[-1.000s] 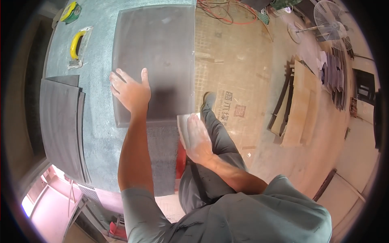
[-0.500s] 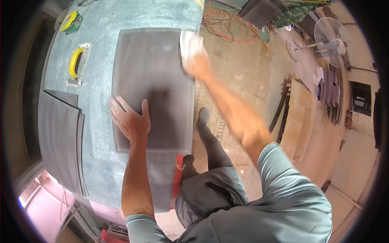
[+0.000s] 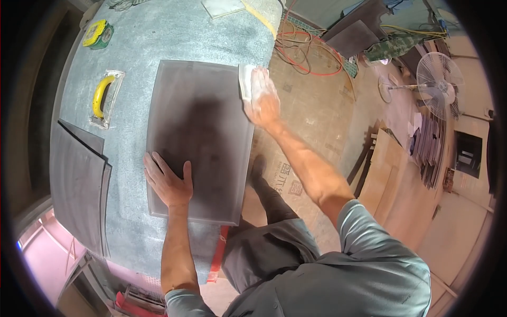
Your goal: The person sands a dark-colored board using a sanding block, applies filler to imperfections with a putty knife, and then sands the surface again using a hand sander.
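A dark grey rectangular panel (image 3: 211, 153) with bevelled edges lies flat on a cloth-covered table. My left hand (image 3: 170, 182) rests palm down on it, near its left edge, with fingers stretched out and thumb apart. At the far right edge of the panel, my right hand (image 3: 263, 100) presses a white sheet or thin pad (image 3: 245, 79) against the rim. Its fingers lie close together over the sheet and look dusted white. I cannot tell what the sheet is made of.
A yellow-handled trowel-like tool (image 3: 101, 98) and a yellow-green round container (image 3: 97, 34) sit on the blue-grey tabletop (image 3: 129, 158). More grey panels (image 3: 79, 185) lie at the left. A pale tile (image 3: 223, 7) is at the far edge. Right: hoses (image 3: 311, 53), a fan (image 3: 438, 87), stacked boards (image 3: 381, 174).
My whole view has shifted, so the table and panel appear lower. The right hand, blurred before, now shows sharply at nearly the same corner. The left hand keeps its place on the panel.
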Tool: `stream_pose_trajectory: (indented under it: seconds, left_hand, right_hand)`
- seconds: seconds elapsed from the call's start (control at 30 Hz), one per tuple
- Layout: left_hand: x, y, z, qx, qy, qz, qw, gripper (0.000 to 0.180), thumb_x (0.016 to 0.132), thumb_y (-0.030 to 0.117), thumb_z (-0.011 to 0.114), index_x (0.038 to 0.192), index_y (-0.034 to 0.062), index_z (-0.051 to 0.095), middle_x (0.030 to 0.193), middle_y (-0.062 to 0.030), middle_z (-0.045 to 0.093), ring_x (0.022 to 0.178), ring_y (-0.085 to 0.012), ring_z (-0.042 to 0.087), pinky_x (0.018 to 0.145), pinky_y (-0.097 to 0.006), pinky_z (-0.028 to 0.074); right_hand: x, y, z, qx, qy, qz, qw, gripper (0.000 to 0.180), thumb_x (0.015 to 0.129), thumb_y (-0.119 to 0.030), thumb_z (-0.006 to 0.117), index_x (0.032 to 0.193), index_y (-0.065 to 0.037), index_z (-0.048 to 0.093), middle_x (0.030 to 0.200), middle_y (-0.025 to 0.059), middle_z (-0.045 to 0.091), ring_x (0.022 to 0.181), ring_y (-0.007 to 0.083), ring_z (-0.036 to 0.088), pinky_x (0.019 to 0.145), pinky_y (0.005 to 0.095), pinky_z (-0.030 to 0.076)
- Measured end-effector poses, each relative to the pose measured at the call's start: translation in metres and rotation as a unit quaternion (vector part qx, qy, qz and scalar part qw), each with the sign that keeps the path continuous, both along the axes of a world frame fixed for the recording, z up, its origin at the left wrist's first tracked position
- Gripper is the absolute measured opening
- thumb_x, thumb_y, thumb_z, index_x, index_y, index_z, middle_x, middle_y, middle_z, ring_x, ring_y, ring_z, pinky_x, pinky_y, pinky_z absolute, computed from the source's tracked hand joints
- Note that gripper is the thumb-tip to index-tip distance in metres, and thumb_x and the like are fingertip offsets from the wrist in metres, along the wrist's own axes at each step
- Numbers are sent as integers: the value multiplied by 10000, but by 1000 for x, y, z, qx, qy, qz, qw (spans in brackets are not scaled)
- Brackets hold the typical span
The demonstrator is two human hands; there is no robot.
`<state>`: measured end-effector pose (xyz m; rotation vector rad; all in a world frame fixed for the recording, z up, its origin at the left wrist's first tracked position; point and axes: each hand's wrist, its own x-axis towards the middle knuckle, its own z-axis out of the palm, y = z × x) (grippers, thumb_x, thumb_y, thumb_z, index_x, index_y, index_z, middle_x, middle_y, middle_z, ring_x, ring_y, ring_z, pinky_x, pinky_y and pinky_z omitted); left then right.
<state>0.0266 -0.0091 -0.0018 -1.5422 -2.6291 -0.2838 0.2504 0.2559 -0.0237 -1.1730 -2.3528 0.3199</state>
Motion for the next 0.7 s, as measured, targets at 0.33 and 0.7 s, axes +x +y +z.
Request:
stream_pose_trajectory:
  seconds: [0.33, 0.7]
  left_hand:
    - [-3, -4, 2, -5, -46, 25, 999, 970, 963, 493, 740, 1643, -91, 368, 1723, -317, 340, 1603, -495, 321, 1313, -605, 265]
    - [-5, -10, 0, -8, -64, 57, 996, 978, 928, 486, 769, 1645, -64, 397, 1734, -272, 352, 1620, -461, 313, 1317, -610, 270]
  right_hand:
    - [-2, 14, 4, 0, -69, 27, 997, 825, 881, -120, 672, 1583, 198, 378, 1646, 372, 422, 1580, 516, 345, 1311, 590, 287]
    - [12, -136, 24, -57, -36, 128, 990, 661, 894, -88, 710, 1479, 170, 542, 1555, 379, 529, 1453, 540, 515, 1234, 600, 404]
